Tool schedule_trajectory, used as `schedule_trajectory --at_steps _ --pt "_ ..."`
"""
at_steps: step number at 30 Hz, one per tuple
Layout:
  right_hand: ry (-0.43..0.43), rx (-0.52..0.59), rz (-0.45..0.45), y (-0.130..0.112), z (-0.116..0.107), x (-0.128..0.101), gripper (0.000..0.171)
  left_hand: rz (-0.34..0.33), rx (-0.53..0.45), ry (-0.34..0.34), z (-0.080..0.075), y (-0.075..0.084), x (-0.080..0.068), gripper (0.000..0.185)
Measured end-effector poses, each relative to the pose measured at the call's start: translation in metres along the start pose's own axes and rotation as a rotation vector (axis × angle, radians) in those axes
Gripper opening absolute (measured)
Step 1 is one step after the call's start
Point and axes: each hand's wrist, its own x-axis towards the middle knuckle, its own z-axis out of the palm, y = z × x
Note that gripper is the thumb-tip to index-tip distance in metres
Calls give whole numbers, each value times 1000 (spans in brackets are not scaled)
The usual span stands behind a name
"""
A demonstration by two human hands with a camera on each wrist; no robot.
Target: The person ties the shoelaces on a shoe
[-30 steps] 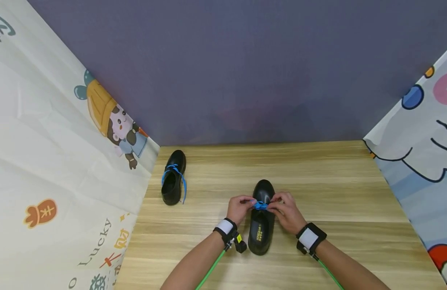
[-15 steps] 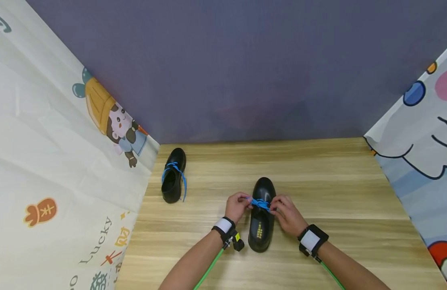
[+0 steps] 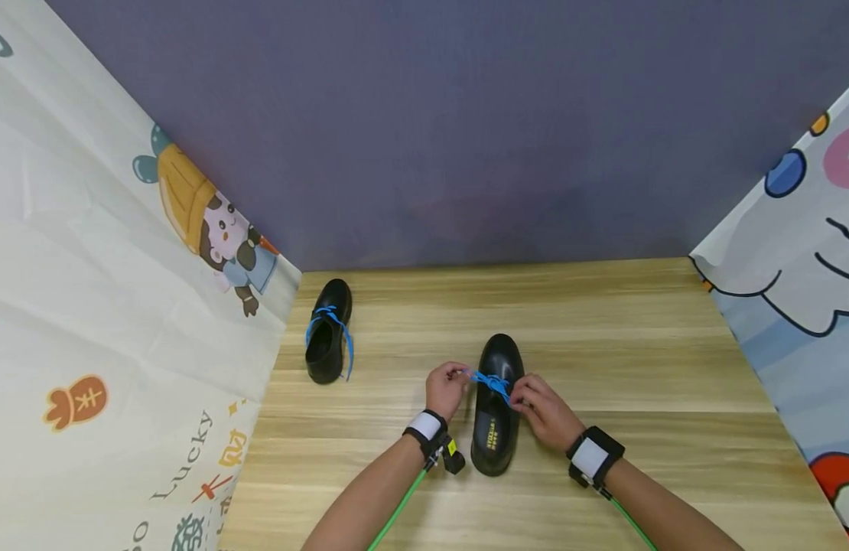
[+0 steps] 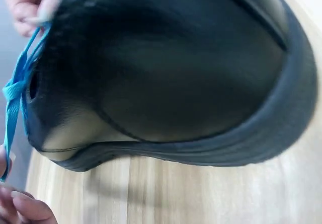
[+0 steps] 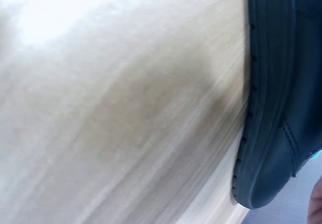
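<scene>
Two printed sheets (image 3: 66, 268) flanked the wood-grain bench (image 3: 638, 337) before a dark wall (image 3: 452, 130). Beside the black shoe (image 3: 502, 356) at near centre, the left hand (image 3: 446, 392) pinched the blue lace (image 3: 495, 384); the right hand (image 3: 547, 413) apparently did too.

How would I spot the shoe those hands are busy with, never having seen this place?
Find the wooden surface; near its middle stands a black shoe, between the left hand and right hand. Both hands pinch its blue lace, while the other shoe, further left, has nobody touching it.
</scene>
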Motion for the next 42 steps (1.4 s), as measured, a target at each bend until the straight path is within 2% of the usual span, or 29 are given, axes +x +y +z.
schedule_trajectory --at_steps 4,6,9,12,15,19,27,31,36,42 --pt "0 -5 -11 0 0 0 29 6 19 19 0 -1 2 7" --pt "-2 5 -8 1 0 -1 30 1 20 5 0 -2 2 6" --pt "-3 21 -1 2 0 -1 31 -35 -78 -61 -3 -4 1 8" --pt "-3 25 14 3 -1 0 31 -92 -203 -165 -7 -6 -1 9" --pt "-4 38 29 4 -3 0 29 -80 -205 -258 -11 -7 -2 11" --pt "-8 63 41 4 -4 0 27 17 -63 -323 -13 -5 -1 9" --pt "-13 84 63 3 1 1 28 275 328 -361 -4 6 3 15" --pt "-23 81 77 2 1 3 29 427 521 -351 -2 11 3 19" --pt "10 30 124 -2 2 7 27 568 674 -334 -3 9 0 16" --pt "43 -13 150 -4 7 17 25 658 754 -335 -3 3 0 6"
